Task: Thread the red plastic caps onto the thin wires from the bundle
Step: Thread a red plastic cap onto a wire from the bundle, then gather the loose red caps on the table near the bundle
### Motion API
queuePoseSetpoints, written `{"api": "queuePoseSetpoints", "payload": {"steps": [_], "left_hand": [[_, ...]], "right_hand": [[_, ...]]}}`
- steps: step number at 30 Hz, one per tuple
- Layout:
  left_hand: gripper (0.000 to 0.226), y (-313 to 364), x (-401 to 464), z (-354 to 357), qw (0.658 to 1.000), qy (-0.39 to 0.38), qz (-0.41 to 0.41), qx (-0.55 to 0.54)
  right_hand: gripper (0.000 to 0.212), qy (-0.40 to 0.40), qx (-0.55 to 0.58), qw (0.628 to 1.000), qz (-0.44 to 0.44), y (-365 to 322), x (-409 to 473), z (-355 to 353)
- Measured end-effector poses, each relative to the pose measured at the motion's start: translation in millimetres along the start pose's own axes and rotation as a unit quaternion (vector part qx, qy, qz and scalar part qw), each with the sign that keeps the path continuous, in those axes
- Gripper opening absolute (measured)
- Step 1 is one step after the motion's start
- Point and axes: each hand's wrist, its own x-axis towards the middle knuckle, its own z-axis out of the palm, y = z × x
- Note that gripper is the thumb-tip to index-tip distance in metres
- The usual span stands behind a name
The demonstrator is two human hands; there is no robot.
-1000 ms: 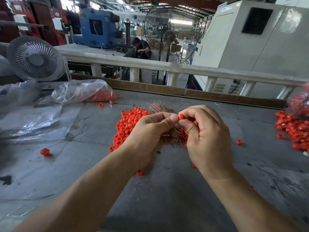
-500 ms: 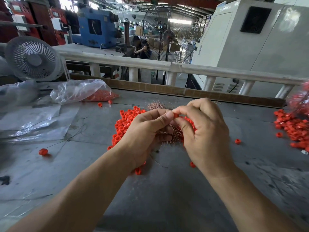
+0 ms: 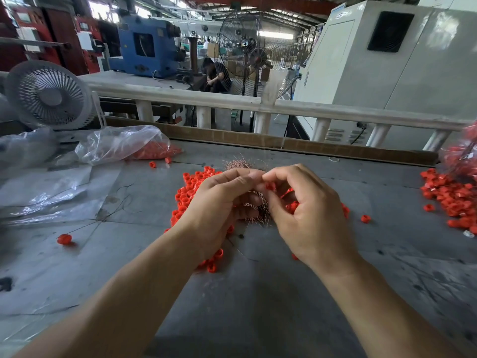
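My left hand [image 3: 219,202] and my right hand [image 3: 309,210] meet fingertip to fingertip above the grey table. A single red cap [image 3: 270,186] is pinched between my right thumb and forefinger. My left fingers are closed on the thin coppery wire bundle [image 3: 237,165], whose ends bristle out behind and below the hands. A pile of loose red caps [image 3: 192,184] lies under and to the left of my left hand. Whether a wire passes through the held cap is hidden by the fingers.
A second heap of red caps [image 3: 449,200] lies at the right edge. A clear bag with caps [image 3: 124,144] and plastic sheets [image 3: 46,192] lie at left. One capped wire [image 3: 64,239] rests near left. A white fan [image 3: 49,95] stands behind, beside a rail [image 3: 335,112].
Both hands stayed together and rose slightly away from me. The cap went from showing atop my right fingertips to sitting lower, between thumb and forefinger, with my right fingers spread more.
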Motion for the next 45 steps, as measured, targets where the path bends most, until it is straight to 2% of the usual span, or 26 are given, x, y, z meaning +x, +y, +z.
{"api": "queuePoseSetpoints", "payload": {"steps": [3, 7, 13, 17, 23, 28, 31, 34, 36, 41, 45], "left_hand": [[0.023, -1, 1, -1, 0.999, 0.019, 0.021, 0.03], [0.011, -2, 2, -4, 0.992, 0.041, 0.073, 0.097], [0.01, 2, 5, -9, 0.983, 0.109, 0.104, 0.104], [0.01, 7, 7, -19, 0.97, 0.17, 0.112, 0.135], [0.012, 6, 8, -25, 0.95, 0.208, 0.118, 0.2], [0.012, 8, 9, -24, 0.96, 0.188, 0.105, 0.181], [0.009, 8, 10, -25, 0.96, 0.183, 0.094, 0.192], [0.008, 6, 11, -23, 0.956, 0.181, 0.088, 0.212], [0.008, 6, 11, -22, 0.954, 0.183, 0.089, 0.218], [0.008, 6, 10, -25, 0.938, 0.201, 0.094, 0.268], [0.008, 6, 10, -25, 0.936, 0.202, 0.086, 0.277]], "right_hand": [[0.017, -0.017, 0.009, 1.0, 0.007, -1, -1, 1], [0.021, -0.037, 0.008, 0.999, 0.013, 0, -1, 1], [0.022, -0.071, -0.024, 0.997, 0.01, 5, -2, 1], [0.023, -0.081, -0.031, 0.996, 0.021, 6, -2, 3], [0.019, -0.081, -0.013, 0.996, 0.032, 4, -3, 4], [0.017, -0.067, -0.015, 0.996, 0.051, 11, -3, 2], [0.015, -0.019, -0.05, 0.991, 0.119, 25, 2, -6], [0.013, 0.041, -0.108, 0.969, 0.217, 47, 7, -21], [0.012, 0.056, -0.169, 0.941, 0.287, 64, 9, -34], [0.019, 0.02, -0.261, 0.853, 0.451, 101, 4, -61], [0.025, 0.002, -0.257, 0.818, 0.515, 114, -1, -71]]}}
